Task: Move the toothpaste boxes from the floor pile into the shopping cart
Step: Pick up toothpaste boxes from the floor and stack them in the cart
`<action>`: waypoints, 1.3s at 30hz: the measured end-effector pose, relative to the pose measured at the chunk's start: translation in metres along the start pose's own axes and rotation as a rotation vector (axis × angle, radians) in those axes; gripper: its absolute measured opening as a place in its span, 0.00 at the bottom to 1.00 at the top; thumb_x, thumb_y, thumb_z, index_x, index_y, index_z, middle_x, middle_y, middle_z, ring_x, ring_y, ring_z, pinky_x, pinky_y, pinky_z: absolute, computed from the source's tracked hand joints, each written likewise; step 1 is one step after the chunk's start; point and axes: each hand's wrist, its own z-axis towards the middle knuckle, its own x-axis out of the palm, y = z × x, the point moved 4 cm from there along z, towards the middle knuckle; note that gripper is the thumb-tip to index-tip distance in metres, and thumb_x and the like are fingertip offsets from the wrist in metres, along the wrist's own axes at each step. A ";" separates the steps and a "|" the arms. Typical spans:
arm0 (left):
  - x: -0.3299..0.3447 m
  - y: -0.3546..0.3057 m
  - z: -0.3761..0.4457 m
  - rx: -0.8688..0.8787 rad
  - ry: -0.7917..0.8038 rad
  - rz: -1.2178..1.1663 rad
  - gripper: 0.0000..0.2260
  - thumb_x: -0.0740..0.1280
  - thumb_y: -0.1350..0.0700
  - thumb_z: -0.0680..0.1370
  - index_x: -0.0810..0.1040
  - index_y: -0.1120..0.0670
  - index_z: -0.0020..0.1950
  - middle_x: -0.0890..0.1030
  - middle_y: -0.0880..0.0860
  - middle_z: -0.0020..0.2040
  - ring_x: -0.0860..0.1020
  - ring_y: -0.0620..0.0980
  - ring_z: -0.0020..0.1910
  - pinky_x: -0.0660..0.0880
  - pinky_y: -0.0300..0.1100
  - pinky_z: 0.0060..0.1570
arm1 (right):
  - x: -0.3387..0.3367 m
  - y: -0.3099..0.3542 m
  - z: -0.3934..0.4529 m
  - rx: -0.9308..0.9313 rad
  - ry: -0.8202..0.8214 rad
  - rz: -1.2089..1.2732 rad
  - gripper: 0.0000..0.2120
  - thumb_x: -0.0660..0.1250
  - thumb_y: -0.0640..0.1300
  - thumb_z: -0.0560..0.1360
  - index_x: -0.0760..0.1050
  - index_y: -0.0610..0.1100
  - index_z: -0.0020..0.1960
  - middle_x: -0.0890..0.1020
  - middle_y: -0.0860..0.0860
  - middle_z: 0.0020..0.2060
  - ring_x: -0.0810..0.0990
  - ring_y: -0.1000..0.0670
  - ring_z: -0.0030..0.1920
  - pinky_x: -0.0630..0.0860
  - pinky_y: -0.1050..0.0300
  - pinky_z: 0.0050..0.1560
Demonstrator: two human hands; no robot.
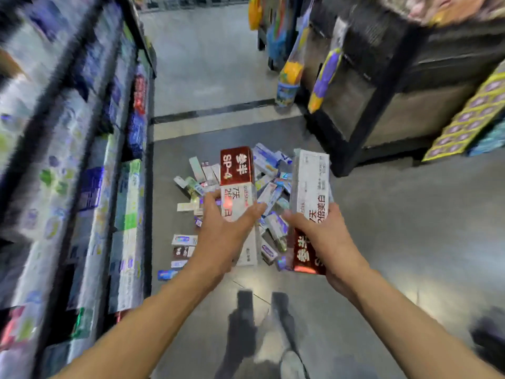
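Note:
A pile of several small toothpaste boxes (269, 173) lies on the grey floor ahead of me. My left hand (221, 236) grips a long red-and-white toothpaste box (236, 170), held lengthwise and pointing away from me above the pile. My right hand (318, 233) grips a second red-and-white toothpaste box (310, 181), its white end pointing away and its red end near my wrist. Both boxes are lifted off the floor. No shopping cart is in view.
A stocked shelf unit (82, 173) runs along the left side, blurred. A dark display stand (382, 91) with hanging goods stands at the right rear. A dark object (489, 335) sits at the lower right edge. My feet (262, 324) show below my arms.

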 end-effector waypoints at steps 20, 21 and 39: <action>0.247 -0.181 -0.442 0.278 1.202 0.147 0.20 0.75 0.53 0.75 0.68 0.51 0.60 0.80 0.43 0.49 0.79 0.32 0.40 0.73 0.30 0.38 | -0.264 0.061 -0.562 -0.068 -1.140 0.144 0.19 0.78 0.43 0.72 0.72 0.49 0.56 0.84 0.51 0.50 0.84 0.55 0.45 0.80 0.62 0.43; 0.258 -0.173 -0.464 0.279 1.256 0.165 0.20 0.76 0.53 0.75 0.68 0.50 0.59 0.81 0.43 0.50 0.79 0.34 0.42 0.73 0.32 0.40 | -0.276 0.044 -0.584 -0.033 -1.187 0.141 0.21 0.78 0.45 0.71 0.71 0.50 0.58 0.83 0.52 0.52 0.84 0.56 0.48 0.79 0.63 0.46; 0.447 0.071 -0.680 0.876 1.732 1.074 0.28 0.73 0.47 0.74 0.68 0.48 0.72 0.69 0.49 0.56 0.77 0.58 0.55 0.72 0.49 0.46 | -0.471 -0.221 -0.786 0.414 -1.254 -0.057 0.19 0.76 0.43 0.74 0.73 0.51 0.61 0.81 0.62 0.48 0.77 0.75 0.43 0.69 0.78 0.42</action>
